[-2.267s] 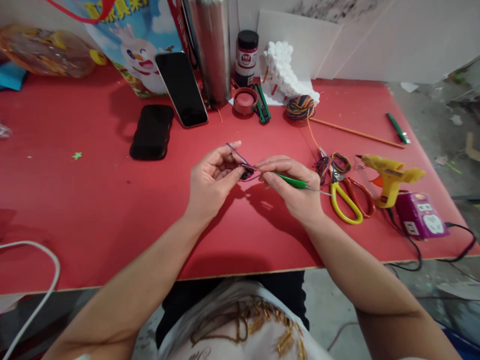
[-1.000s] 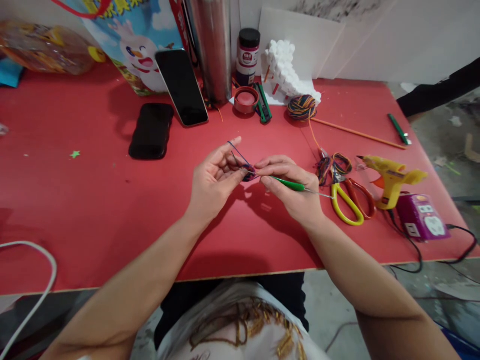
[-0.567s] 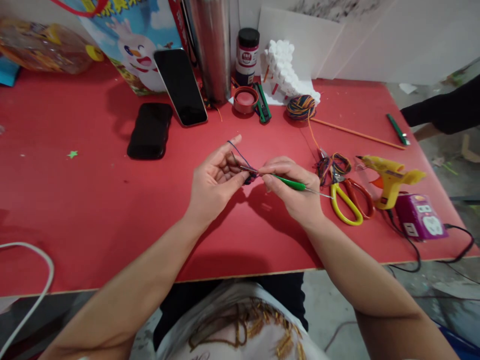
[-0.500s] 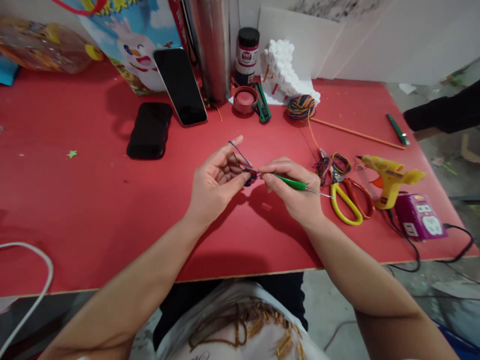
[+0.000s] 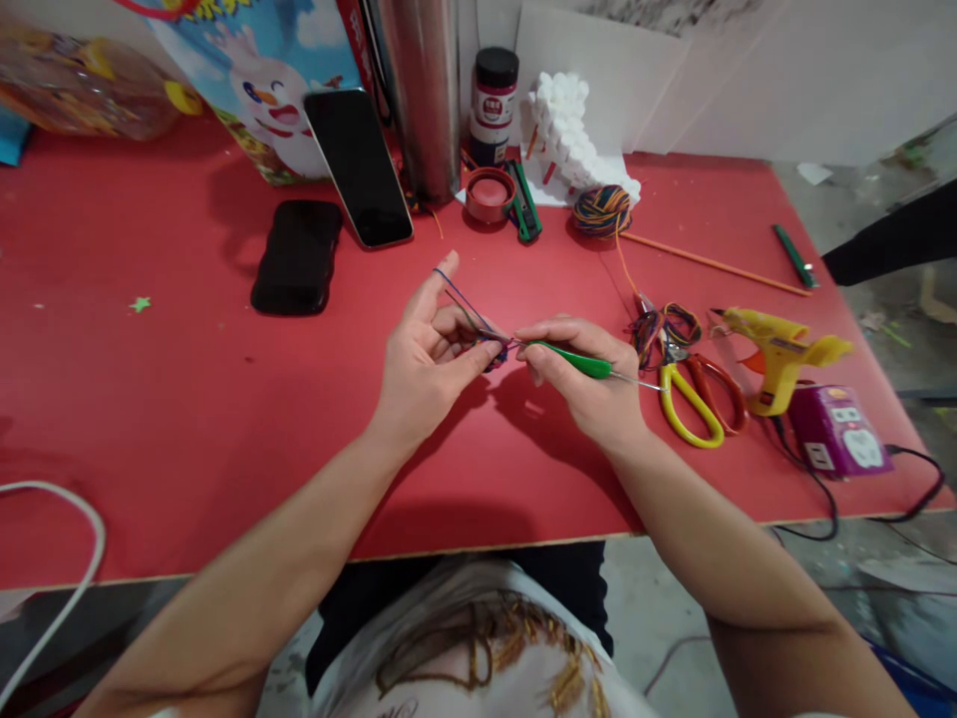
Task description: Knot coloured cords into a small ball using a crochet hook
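Between thumb and fingers, my left hand pinches a small dark multicoloured piece of crochet. A strand of blue yarn runs taut from that piece up over the raised left index finger. My right hand is closed around a crochet hook with a green handle, its thin metal end sticking out to the right. The hook's working tip meets the crochet piece, with a loop of yarn about it; the exact stitch is too small to make out. Both hands are just above the red table.
Right of my hands lie scissors with yarn around the blades, a yellow glue gun and a purple box. Behind are a yarn ball, a green cutter, a red lid, a leaning phone and a black case.
My left index finger has risen and moved left, drawing the blue strand longer and tighter. The right hand with the hook has stayed nearly in place.
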The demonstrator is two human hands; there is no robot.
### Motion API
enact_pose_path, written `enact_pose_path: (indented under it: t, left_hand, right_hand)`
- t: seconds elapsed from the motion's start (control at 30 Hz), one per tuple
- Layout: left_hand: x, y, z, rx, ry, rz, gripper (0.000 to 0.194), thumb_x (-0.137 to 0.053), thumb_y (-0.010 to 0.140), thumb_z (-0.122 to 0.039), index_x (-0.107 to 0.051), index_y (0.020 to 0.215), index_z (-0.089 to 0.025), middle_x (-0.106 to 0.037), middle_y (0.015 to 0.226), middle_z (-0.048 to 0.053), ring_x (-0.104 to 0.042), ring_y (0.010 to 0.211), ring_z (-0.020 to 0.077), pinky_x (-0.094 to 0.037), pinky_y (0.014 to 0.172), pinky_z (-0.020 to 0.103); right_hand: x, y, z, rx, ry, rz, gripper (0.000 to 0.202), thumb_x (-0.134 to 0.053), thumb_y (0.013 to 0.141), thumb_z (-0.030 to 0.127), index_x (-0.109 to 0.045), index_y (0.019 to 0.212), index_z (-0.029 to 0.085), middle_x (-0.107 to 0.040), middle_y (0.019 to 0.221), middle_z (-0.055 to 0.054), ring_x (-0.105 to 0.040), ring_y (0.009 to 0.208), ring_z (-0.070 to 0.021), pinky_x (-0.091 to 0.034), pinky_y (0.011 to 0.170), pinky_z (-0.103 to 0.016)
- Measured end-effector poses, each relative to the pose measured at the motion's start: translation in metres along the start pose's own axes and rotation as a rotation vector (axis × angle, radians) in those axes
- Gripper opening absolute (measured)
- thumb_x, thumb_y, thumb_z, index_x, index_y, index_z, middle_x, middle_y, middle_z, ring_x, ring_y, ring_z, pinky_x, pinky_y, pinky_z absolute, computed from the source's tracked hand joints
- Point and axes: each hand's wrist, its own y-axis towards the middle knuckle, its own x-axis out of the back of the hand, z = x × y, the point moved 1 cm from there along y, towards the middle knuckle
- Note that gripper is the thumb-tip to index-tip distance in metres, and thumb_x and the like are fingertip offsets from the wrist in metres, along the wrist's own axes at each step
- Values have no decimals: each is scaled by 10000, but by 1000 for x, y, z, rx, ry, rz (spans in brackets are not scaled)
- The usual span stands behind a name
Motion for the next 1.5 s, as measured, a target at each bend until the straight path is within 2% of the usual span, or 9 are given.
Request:
enact_pose_path:
  t: [0.4,0.57,0.7,0.83,1.03,1.27,1.4,1.5]
  left_hand:
    - [1,1,2,42,-31,15,975,-894,783,-158,-448,1627,-353,-729,847,-25,-753,785,179,-633,747,317]
    - [1,0,5,40,-32,67,913,-882,807,-167,-483,1610,-342,-759,893,-15,-761,806,173,-638,756,308]
    - [-1,0,5,37,-74,62,918,-881,786,-129,-500,1593,-343,-773,916,-21,-769,842,155,-640,789,265]
    - [-2,-1,3,37,-49,39,947,-876,800,-157,-449,1632,-303,-768,917,-19,-756,853,150,-626,795,255]
    - [-5,-2,0,25,-6,31,1029,-885,806,-185,-355,1681,-294,-759,937,0,-744,889,185,-616,830,317]
    - [-9,-4,-10,104,-67,-5,1128,-917,774,-132,-297,1705,-278,-758,897,-28,-734,828,160,-610,812,293]
    - [-6,-2,-12,177,-177,7,1060,-921,761,-122,-389,1664,-280,-778,892,-21,-755,828,152,-615,809,265]
    - [-4,0,-13,346,-349,46,875,-923,751,-129,-553,1538,-228,-796,886,7,-741,774,125,-598,744,214]
  right_hand:
    - [-2,0,0,-42,65,-18,113,-829,912,246,-849,1023,239,-805,862,7,-662,624,-82,-576,613,-223]
    - [-2,-1,-3,-48,59,-8,118,-823,918,251,-848,1034,241,-790,847,7,-644,626,-81,-557,598,-219]
    - [-2,-1,-2,-69,55,-8,123,-822,914,272,-844,1029,232,-787,834,-2,-641,630,-95,-570,615,-240]
    - [-2,-1,0,-92,72,-1,120,-818,924,267,-844,1037,235,-793,864,-1,-643,637,-87,-561,610,-230]
    - [-1,-2,0,-104,83,-27,110,-791,953,265,-845,1050,263,-750,791,17,-618,610,-90,-505,535,-228]
    - [-2,-2,-4,-136,170,-38,109,-809,950,292,-842,1053,274,-791,841,14,-614,600,-81,-525,555,-232]
    - [-2,-4,-1,-87,131,-25,105,-812,949,286,-842,1049,272,-768,825,14,-620,590,-84,-517,532,-232]
    - [-1,-6,3,-24,56,3,127,-798,960,256,-842,1076,282,-771,889,3,-657,628,-90,-553,575,-246]
